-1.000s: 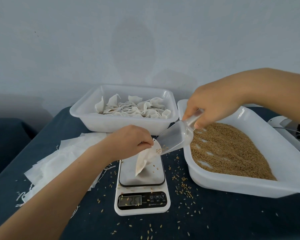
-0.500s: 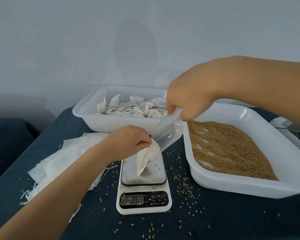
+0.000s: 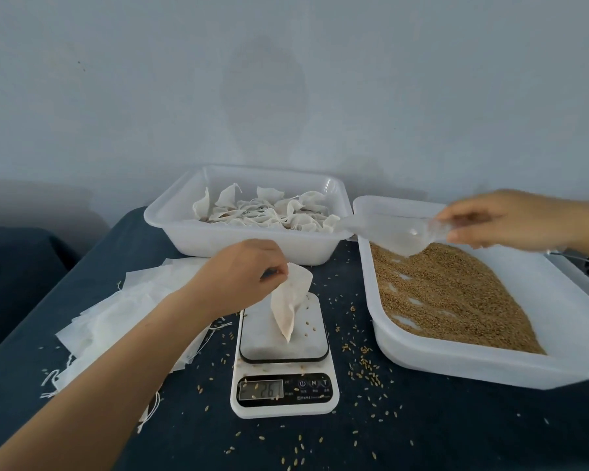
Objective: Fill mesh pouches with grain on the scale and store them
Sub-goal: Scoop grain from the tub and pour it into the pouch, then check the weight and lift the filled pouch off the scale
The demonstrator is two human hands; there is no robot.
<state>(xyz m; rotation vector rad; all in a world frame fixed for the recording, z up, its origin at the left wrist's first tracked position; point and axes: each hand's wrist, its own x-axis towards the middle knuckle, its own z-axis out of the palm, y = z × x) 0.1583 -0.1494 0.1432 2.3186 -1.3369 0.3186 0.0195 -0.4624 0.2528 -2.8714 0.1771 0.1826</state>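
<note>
Left hand [image 3: 242, 277] pinches the mouth of one pouch [image 3: 290, 305], its tip resting on the scale [image 3: 283, 355] at mid-desk. Right hand [image 3: 504, 220] grips a clear scoop [image 3: 385, 232] above the grain [image 3: 449, 294] in the right tray [image 3: 456, 365]. Filling looks underway; judging by this, the next move is another scoopful, poured carefully. Count: two trays, one scale, one scoop; the back tray [image 3: 252, 248] holds many filled pouches [image 3: 262, 212], too tangled to number.

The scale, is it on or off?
On. The scale's display is lit and shows digits, while the left hand holds a pouch on its platform.
</note>
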